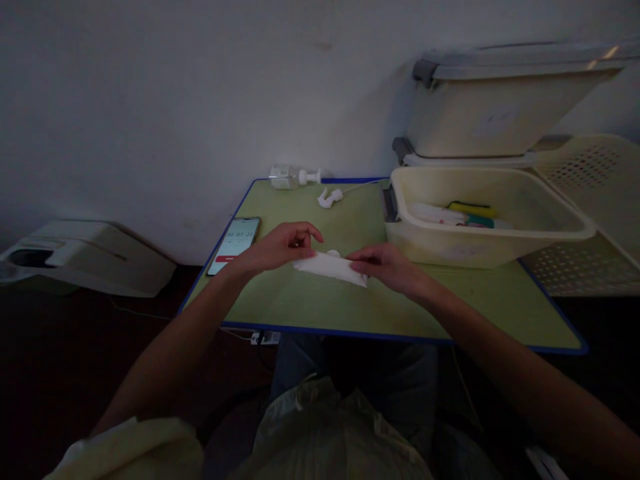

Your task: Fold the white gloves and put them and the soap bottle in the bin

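Observation:
Between my two hands, a strip of soft white material, seemingly a folded tissue, is held above the green tabletop. My left hand pinches its left end between thumb and a finger, the index finger curved above. At the other end, my right hand has closed thumb and fingers on it. A small rounded white piece shows behind the strip's upper edge; I cannot make out what it is. Beyond my hands lies a white spray trigger head with a thin tube. A clear pump bottle rests on its side near the wall.
A phone with a running timer lies at the table's left edge. On the right stands a cream bin holding several items, with another lidded bin behind and above. The green table has a blue rim.

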The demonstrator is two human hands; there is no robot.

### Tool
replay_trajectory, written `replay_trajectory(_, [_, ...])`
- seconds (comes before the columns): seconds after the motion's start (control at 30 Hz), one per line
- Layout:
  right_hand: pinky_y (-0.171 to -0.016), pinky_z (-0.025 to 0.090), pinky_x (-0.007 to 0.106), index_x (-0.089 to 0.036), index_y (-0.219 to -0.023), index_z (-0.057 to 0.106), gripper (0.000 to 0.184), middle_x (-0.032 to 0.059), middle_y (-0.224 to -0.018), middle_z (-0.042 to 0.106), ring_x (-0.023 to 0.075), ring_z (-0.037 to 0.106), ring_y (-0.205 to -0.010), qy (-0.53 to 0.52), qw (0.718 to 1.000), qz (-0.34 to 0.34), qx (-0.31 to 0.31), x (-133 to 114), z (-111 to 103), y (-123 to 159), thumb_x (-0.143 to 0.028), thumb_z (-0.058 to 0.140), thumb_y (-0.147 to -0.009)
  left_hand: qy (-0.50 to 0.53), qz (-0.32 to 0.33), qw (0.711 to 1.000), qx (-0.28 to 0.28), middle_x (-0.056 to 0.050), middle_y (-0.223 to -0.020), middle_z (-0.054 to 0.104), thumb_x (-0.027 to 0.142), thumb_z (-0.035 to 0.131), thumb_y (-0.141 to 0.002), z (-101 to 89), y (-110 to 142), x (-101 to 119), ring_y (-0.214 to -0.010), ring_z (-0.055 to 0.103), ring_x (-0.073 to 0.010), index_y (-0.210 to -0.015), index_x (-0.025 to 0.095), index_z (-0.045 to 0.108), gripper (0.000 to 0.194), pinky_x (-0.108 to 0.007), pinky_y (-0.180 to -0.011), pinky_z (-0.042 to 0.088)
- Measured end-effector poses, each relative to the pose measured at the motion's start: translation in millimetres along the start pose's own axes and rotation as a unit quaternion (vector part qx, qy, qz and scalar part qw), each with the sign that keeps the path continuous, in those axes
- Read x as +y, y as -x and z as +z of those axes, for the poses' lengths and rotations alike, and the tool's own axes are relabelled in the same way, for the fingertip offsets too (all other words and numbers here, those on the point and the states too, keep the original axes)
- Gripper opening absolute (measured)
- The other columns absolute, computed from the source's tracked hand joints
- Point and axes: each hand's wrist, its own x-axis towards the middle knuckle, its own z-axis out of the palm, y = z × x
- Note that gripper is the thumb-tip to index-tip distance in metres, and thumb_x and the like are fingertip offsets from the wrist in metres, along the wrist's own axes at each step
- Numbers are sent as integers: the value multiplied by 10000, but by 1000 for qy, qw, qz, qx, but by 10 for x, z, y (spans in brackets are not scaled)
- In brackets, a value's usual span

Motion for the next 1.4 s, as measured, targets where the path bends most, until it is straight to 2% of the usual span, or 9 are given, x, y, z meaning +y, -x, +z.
replay_trajectory(0.1, [-525,358,246,-140,-741,681,207,8,-628,607,113,480,-560,56,998,-17,24,-158,-65,40,-290,539,-731,-52,-10,998,-21,70,-542,421,204,582,-708,-84,-16,161,-477,372,-57,-1002,141,606,302,-173,-449,275])
replay_trajectory(0.2, [-501,343,237,-140,-749,688,203,6,-619,604,105,475,-538,135,988,-63,43,-386,-150,119,-268,530,-756,-106,-4,993,-49,57,-592,494,202,573,-726,-181,-7,361,-530,430,-67,-1118,197,599,393,-174,-497,317])
replay_trajectory(0.4, [-535,361,236,-157,-772,693,167,5,-660,622,107,511,-575,227,961,-138,78,-678,-371,187,-228,542,-765,-186,1,982,-43,28,-712,598,203,595,-706,-281,-65,775,-694,514,-108,-982,249,684,293,-185,-615,361])
replay_trajectory(0.53, [-539,367,239,-146,-797,684,175,11,-675,627,107,517,-575,238,958,-135,86,-688,-498,181,-230,533,-773,-199,17,977,-73,20,-768,613,188,578,-704,-261,-198,948,-713,509,-104,-939,229,699,267,-183,-644,360])
replay_trajectory(0.73, [-546,376,235,-146,-1030,642,285,-3,-665,618,108,526,-579,234,958,-139,86,-671,-674,236,-212,516,-784,-188,11,976,-108,20,-775,611,171,585,-699,-207,-430,1023,-767,540,-116,-879,205,703,218,-194,-674,374])
replay_trajectory(0.9, [-591,389,249,-197,-937,680,228,5,-778,662,131,556,-670,290,942,-154,75,-733,-885,280,-207,503,-794,-204,28,966,-153,13,-791,624,156,583,-702,-160,-666,1141,-780,559,-136,-873,195,700,211,-203,-671,389])
replay_trajectory(1.03, [-597,386,246,-215,-909,678,212,1,-811,663,124,557,-673,331,927,-154,88,-775,-1096,298,-192,503,-790,-226,29,961,-155,18,-714,598,98,570,-699,-80,-890,1325,-729,564,-128,-841,162,705,206,-205,-648,384])
replay_trajectory(1.2, [-561,366,228,-222,-937,669,225,-33,-713,632,90,519,-581,378,911,-130,103,-719,-1424,298,-250,487,-808,-242,58,957,-152,44,-617,550,76,515,-711,35,-1206,1503,-706,571,-124,-824,147,706,233,-215,-646,388])
replay_trajectory(1.4, [-533,334,227,-234,-913,692,202,-51,-603,598,67,472,-514,389,911,-101,92,-543,-1781,321,-286,535,-798,-257,100,944,-182,41,-639,584,76,542,-685,195,-1563,1473,-688,556,-115,-857,149,714,253,-199,-624,375])
